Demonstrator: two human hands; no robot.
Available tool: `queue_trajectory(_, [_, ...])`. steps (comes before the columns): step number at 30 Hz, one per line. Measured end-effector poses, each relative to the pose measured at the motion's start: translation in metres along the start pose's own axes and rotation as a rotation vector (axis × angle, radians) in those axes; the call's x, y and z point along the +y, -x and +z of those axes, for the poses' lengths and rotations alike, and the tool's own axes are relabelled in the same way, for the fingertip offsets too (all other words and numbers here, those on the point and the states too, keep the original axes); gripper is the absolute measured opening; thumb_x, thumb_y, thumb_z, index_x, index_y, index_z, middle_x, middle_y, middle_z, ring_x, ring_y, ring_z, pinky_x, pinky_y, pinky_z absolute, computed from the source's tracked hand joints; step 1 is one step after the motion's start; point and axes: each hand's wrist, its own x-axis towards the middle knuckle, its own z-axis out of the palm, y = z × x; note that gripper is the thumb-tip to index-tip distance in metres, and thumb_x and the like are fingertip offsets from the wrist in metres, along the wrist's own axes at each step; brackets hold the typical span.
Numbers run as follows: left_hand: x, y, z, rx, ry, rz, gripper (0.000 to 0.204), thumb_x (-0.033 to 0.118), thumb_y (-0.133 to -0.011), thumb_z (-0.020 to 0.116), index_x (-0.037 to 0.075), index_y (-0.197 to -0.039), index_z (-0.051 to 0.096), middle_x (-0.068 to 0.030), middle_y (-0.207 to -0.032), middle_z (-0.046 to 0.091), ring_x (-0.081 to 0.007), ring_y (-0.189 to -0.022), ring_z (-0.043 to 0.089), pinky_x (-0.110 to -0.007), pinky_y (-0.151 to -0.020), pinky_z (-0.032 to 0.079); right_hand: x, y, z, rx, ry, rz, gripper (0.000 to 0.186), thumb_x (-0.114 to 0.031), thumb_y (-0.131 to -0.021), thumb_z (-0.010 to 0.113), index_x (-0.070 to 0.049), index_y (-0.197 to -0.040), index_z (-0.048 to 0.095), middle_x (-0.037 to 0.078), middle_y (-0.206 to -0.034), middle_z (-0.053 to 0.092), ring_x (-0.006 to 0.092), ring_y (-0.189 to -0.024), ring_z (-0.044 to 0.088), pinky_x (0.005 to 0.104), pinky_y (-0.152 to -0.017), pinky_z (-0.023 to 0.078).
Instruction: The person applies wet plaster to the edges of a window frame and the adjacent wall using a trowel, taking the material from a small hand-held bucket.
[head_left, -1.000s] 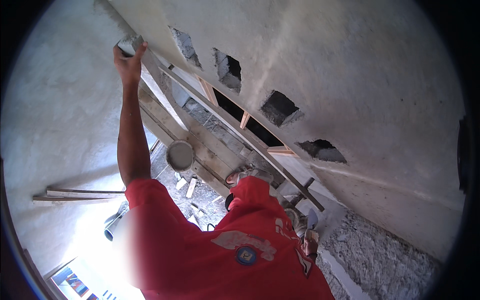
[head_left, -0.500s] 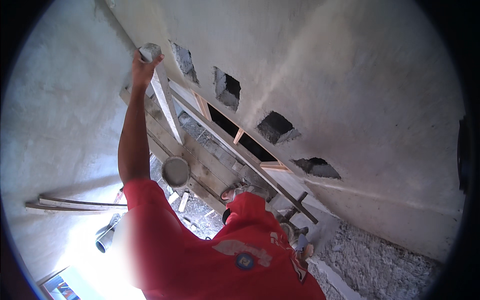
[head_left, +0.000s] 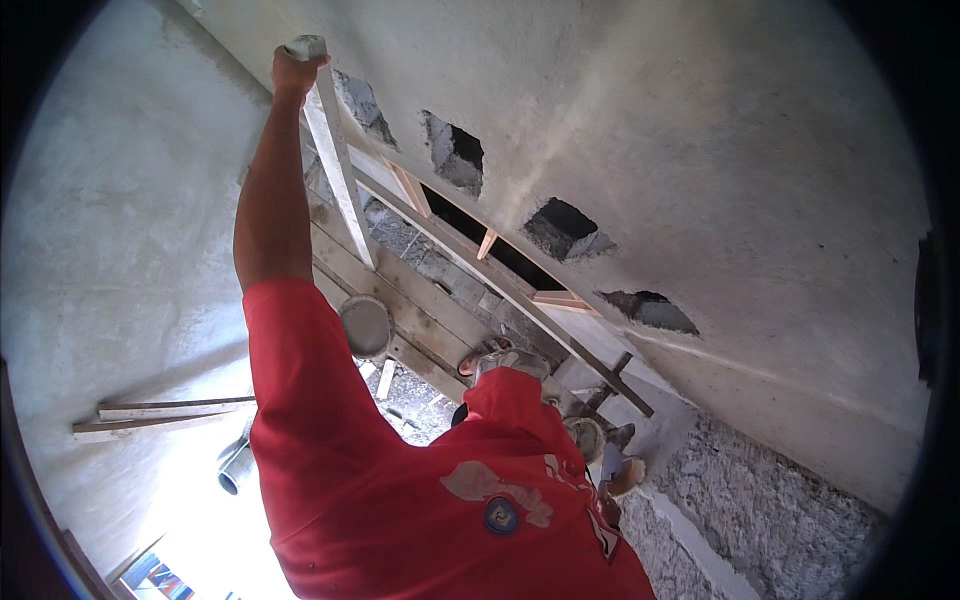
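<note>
My left hand (head_left: 297,70) is raised near the wall corner, its fingers closed round the upper end of a long, plaster-smeared straightedge (head_left: 338,175), which runs down toward the planks. My right hand (head_left: 610,500) is low at my right side, mostly hidden by my red shirt, against a trowel (head_left: 628,474) with a pale handle; its fingers are hard to make out. Below my left arm a round container of grey mix (head_left: 365,326) stands on the wooden plank platform (head_left: 425,290).
The plastered wall (head_left: 720,150) has several rough holes and a timber-framed opening. A long bar (head_left: 520,300) runs along it. Two battens (head_left: 160,410) lie against the left wall above a pipe (head_left: 236,468). Rubble and wood scraps show below, beside the rough ledge (head_left: 760,500).
My left hand has moved right and then higher, taking the straightedge's top with it, and my left sleeve reaches further up. My right hand stays low.
</note>
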Motion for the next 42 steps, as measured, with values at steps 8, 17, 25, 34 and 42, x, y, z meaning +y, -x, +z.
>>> queue_trajectory(8, [-0.003,-0.018,0.018,0.018,-0.059,0.006,0.085,0.028,-0.06,0.089,-0.004,-0.126,0.047,-0.022,-0.121,0.059,-0.0342,-0.114,0.057,-0.04,-0.095,0.046,-0.026,0.04,-0.012,0.009,0.02,-0.009,0.018,-0.022,-0.087,0.064,-0.009,-0.098,0.059,0.002,-0.051,0.047,0.0143,-0.035,0.046,0.0292,-0.03,0.034])
queue_trajectory(17, [0.017,-0.014,0.029,-0.012,-0.052,-0.008,0.082,0.026,-0.064,0.087,-0.003,-0.129,0.046,-0.0207,-0.123,0.059,-0.0333,-0.115,0.057,-0.04,-0.096,0.045,-0.074,0.054,-0.004,0.08,0.061,-0.078,0.017,-0.021,-0.086,0.064,-0.008,-0.096,0.059,0.003,-0.05,0.047,0.0152,-0.034,0.047,0.0308,-0.03,0.036])
queue_trajectory(25, [0.016,-0.02,0.042,-0.061,-0.076,0.003,0.089,0.027,-0.06,0.088,-0.003,-0.13,0.044,-0.022,-0.124,0.059,-0.0348,-0.116,0.057,-0.04,-0.097,0.046,-0.036,0.032,-0.003,0.07,-0.134,-0.01,0.024,-0.018,-0.082,0.066,-0.006,-0.102,0.06,0.005,-0.055,0.049,0.0167,-0.038,0.051,0.0324,-0.031,0.039])
queue_trajectory(34, [-0.006,-0.074,0.075,-0.069,0.037,0.18,0.105,0.041,-0.063,0.086,-0.002,-0.143,0.033,-0.0231,-0.146,0.037,-0.0325,-0.134,0.039,-0.042,-0.108,0.034,0.032,0.008,0.005,0.054,0.01,-0.012,0.018,-0.032,-0.088,0.063,-0.013,-0.088,0.063,0.005,-0.052,0.053,0.0179,-0.039,0.052,0.0346,-0.034,0.042])
queue_trajectory(42, [-0.056,-0.002,0.087,0.183,0.113,-0.015,0.128,0.049,-0.056,0.09,-0.007,-0.145,0.016,-0.0237,-0.141,0.04,-0.0363,-0.123,0.047,-0.044,-0.106,0.041,-0.012,0.059,-0.011,0.193,-0.217,0.068,0.03,-0.041,-0.085,0.068,-0.013,-0.096,0.068,0.003,-0.051,0.055,0.0146,-0.04,0.052,0.0307,-0.038,0.04])
